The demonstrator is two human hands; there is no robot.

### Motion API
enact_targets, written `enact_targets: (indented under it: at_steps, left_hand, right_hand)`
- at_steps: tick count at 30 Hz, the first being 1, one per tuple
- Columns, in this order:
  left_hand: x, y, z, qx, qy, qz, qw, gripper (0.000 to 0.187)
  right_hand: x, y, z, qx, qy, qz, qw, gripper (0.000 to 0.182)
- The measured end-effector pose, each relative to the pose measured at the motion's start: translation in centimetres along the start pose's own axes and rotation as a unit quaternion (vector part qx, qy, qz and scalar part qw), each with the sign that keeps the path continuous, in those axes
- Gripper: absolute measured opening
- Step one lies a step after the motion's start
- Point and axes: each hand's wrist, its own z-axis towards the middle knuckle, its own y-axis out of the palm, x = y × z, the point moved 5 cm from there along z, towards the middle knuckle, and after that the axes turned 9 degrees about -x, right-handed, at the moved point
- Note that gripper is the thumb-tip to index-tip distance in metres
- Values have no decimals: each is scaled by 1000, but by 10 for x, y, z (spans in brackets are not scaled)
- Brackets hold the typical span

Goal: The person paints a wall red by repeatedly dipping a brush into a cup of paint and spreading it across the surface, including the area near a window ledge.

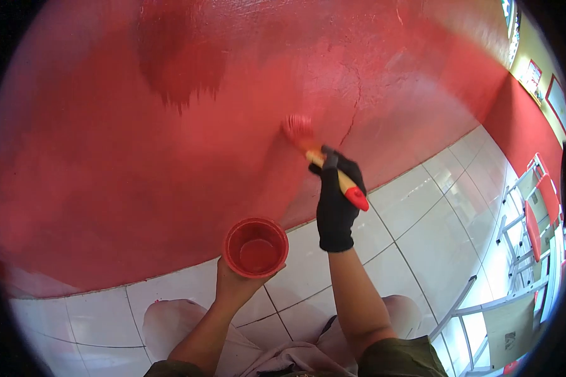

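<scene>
My right hand [338, 204], in a black glove, grips a paintbrush [314, 158] by its pale wooden handle with a red end. The bristles are coated red and point up-left, close against the red wall [188, 169]. In my bare left hand [239, 283] is a red cup [256, 248], held upright with its mouth toward me and some red paint in the bottom. A darker patch of paint [179, 56] with a ragged lower edge shows on the upper wall. Beside the brush, a thin crack [356, 103] runs down the wall.
White floor tiles [415, 232] meet the wall's lower edge. My bent knees [173, 320] frame the space below the cup. Metal-framed chairs [516, 314] with red parts stand at the right. Framed items [556, 103] hang on the far right wall.
</scene>
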Motion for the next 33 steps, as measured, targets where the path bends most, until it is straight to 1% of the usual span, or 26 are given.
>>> enact_targets:
  at_steps: [1,2,4,5,7,9,10,11,13,14,16,17,18,19,20,21,22,24,25,26,28,29,31,32,33]
  left_hand:
    - [1,0,0,-2,1,0,1000,77]
    - [0,0,0,-6,-4,5,1000,77]
    - [0,0,0,-10,-8,8,1000,77]
    - [2,1,0,-15,-4,1,1000,76]
    - [5,4,2,-21,3,-7,1000,75]
    - [12,4,2,6,32,-21,999,65]
    - [11,5,1,4,31,-21,999,65]
    - [10,4,1,8,32,-29,999,65]
    - [8,3,1,15,33,-37,999,65]
    - [8,2,2,14,34,-34,999,65]
    - [6,2,1,11,33,-30,999,65]
    - [4,1,0,13,29,-30,999,66]
    - [3,0,0,16,26,-30,999,66]
    - [5,0,0,18,27,-30,999,66]
    - [8,0,-1,6,13,-10,1000,69]
    - [8,0,-1,-6,-2,10,1000,73]
    - [8,0,-2,-5,-3,10,1000,73]
    - [8,0,-3,5,13,-8,1000,72]
    - [7,-1,-3,5,13,-8,1000,72]
    - [5,0,-2,-2,11,-8,1000,72]
    - [5,2,-2,-13,8,-8,1000,71]
    - [5,2,-2,-11,2,-12,1000,71]
    - [8,3,-2,-10,-2,-15,1000,72]
    - [12,3,-2,-1,5,-18,1000,69]
    - [15,3,-2,8,13,-21,1000,66]
  right_hand:
    - [5,-5,-5,7,43,11,999,16]
    - [5,-10,-4,7,41,10,999,16]
    - [-2,-18,-1,17,93,-58,994,22]
    - [-11,-16,10,19,67,-72,995,23]
    - [-27,-3,39,10,21,-27,999,19]
    - [-51,13,68,-16,-52,7,999,25]
    - [-62,18,79,-14,-52,7,999,25]
    - [-77,23,89,-5,-83,24,996,25]
    - [-102,29,92,14,-139,51,989,26]
    - [-100,32,90,13,-138,51,989,26]
    - [-89,32,81,51,-109,-20,992,30]
    - [-66,29,77,36,-98,-10,994,34]
    - [-51,29,66,-5,-78,18,997,36]
    - [-36,25,53,-21,-74,2,997,35]
    - [-22,20,37,-22,-50,8,999,35]
    - [-5,12,21,6,-32,4,999,32]
    - [2,5,8,6,-31,5,999,32]
    - [13,-9,-8,24,35,22,999,25]
    - [10,-16,-4,33,52,-5,998,26]
    - [-3,-18,5,21,43,-53,997,27]
    - [-33,-17,33,47,-44,-21,998,30]
    - [-44,-15,48,49,-45,-22,998,30]
    - [-64,-14,69,88,-127,11,988,32]
    - [-63,-13,74,88,-128,11,988,32]
    - [-55,-11,77,78,-102,29,991,32]
